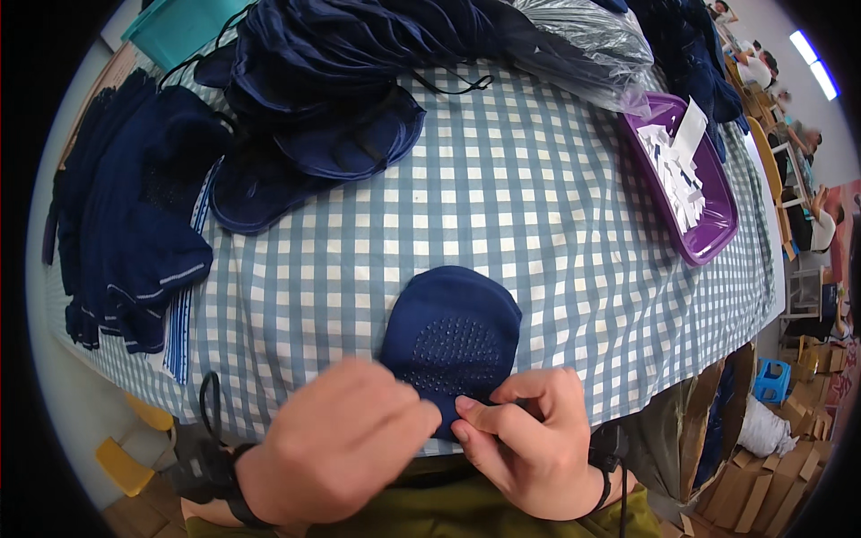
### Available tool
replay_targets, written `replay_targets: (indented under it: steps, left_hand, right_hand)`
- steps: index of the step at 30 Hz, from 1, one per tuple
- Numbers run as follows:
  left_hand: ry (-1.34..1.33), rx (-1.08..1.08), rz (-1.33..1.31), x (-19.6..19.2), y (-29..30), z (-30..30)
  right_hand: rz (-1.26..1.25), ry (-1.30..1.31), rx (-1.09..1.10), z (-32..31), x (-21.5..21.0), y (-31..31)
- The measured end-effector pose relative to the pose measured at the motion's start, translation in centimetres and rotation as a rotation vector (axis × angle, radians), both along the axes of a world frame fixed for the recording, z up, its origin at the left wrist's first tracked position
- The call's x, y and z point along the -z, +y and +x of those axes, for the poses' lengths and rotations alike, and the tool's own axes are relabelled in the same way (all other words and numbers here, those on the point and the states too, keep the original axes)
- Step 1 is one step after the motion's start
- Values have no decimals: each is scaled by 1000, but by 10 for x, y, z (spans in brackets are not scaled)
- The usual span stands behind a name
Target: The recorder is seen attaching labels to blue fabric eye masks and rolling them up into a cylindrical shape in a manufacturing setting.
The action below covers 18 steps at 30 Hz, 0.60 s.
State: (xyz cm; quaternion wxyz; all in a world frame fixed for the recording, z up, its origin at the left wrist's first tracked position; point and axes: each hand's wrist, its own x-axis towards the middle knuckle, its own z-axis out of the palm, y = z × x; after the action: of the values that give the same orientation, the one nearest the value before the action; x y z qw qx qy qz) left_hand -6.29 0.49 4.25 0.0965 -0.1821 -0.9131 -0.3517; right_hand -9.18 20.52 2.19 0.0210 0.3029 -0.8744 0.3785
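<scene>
A navy fabric piece (pixel 453 336) with a rounded top and a patch of small dots lies on the checked tablecloth in front of me. My right hand (pixel 534 444) pinches its near edge between thumb and fingers. My left hand (pixel 336 439) is closed at the lower left of the same piece, its back toward me and somewhat blurred. Its fingertips are hidden, so what they hold cannot be made out. Both wrists carry dark bands with a device and cord.
Navy garments (pixel 134 206) are stacked at the left. Dark blue satin pieces (pixel 350 117) with cords lie at the back, beside clear plastic wrapping (pixel 583 45). A purple basket (pixel 722 206) with white paper slips stands right; a teal bin (pixel 184 31) is back left.
</scene>
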Motion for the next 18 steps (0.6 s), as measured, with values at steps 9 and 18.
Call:
replay_targets:
  steps: [9, 18]
  left_hand:
    - [241, 40, -323, 3, 10, 28]
    - [229, -23, -350, 14, 20, 15]
  right_hand:
    - [43, -203, -108, -22, -11, 3]
    - [-109, 195, -54, -5, -1, -3]
